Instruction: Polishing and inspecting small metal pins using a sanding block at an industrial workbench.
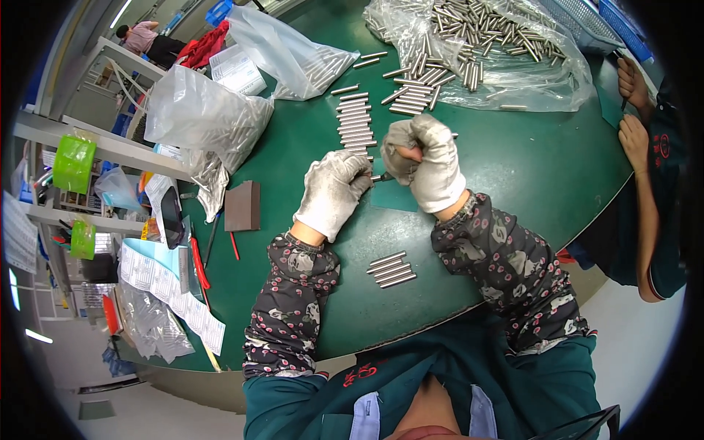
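Both my hands wear whitish work gloves with bare fingertips. My left hand (334, 192) is closed at the near end of a column of short steel pins (355, 121), its fingertips pinching a pin whose silver end just shows. Facing it, my right hand (427, 163) is curled in a fist round a slim dark-tipped tool (385, 177). The tool's tip meets the end of the pin; most of the tool is hidden in the glove. Several more pins (391, 270) lie side by side nearer to me, between my forearms.
A large heap of pins (491, 33) spills from a clear plastic bag at the back. Bags of pins (213, 117), a brown block (243, 207), red-handled pliers (199, 262) and papers (172, 286) lie at left. A co-worker's hands (634, 110) are at the right edge.
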The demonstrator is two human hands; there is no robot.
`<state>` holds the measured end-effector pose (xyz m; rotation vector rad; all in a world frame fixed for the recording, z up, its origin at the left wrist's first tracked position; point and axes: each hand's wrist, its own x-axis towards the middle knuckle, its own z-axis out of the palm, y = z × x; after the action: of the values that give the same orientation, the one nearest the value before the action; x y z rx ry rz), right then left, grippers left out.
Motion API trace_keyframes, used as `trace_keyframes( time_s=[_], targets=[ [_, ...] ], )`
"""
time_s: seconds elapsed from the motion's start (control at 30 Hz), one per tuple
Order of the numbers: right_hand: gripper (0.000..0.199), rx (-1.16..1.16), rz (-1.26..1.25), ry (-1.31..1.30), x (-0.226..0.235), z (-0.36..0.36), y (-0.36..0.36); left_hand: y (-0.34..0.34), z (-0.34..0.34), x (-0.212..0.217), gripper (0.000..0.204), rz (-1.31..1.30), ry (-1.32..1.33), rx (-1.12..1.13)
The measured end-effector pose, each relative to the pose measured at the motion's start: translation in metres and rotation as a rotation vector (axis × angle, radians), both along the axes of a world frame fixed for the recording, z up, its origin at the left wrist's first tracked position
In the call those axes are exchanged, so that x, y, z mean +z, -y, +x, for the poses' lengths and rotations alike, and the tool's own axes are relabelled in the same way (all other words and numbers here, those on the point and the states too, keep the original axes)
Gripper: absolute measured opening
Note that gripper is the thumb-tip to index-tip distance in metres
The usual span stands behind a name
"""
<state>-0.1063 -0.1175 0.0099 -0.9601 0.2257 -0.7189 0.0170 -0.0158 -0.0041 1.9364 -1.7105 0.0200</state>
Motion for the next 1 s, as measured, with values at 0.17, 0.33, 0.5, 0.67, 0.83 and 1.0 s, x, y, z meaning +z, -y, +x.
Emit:
trace_keyframes(
  time_s=[0.17,0.33,0.5,0.67,0.83,1.0],
  targets=[
    [0.044,-0.01,0.056,0.092,-0.0048,-0.0072,0.0027,-0.0026,0.0006,0.002,0.02,0.021,-0.012,-0.02],
    [0.043,0.005,0.029,0.111,-0.005,-0.0089,0.0044,-0.0038,-0.0028,0.0031,0.021,0.004,-0.035,-0.011],
    [0.041,-0.003,0.045,0.094,-0.0023,-0.0094,0.0035,-0.0018,-0.0015,0.0023,0.022,0.014,-0.008,-0.015],
    [0.041,-0.007,0.063,0.11,-0.0044,-0.0075,0.0039,-0.0012,-0.0004,0.0033,0.019,0.024,-0.001,-0.016],
    [0.042,-0.019,0.03,0.107,-0.0047,-0.005,0.0025,-0.0015,0.0003,0.0037,0.019,0.026,0.003,-0.018],
    [0.042,-0.001,0.029,0.085,-0.003,-0.0052,0.0021,-0.0015,0.0015,0.0022,0.019,0.04,0.011,-0.016]
  ],
)
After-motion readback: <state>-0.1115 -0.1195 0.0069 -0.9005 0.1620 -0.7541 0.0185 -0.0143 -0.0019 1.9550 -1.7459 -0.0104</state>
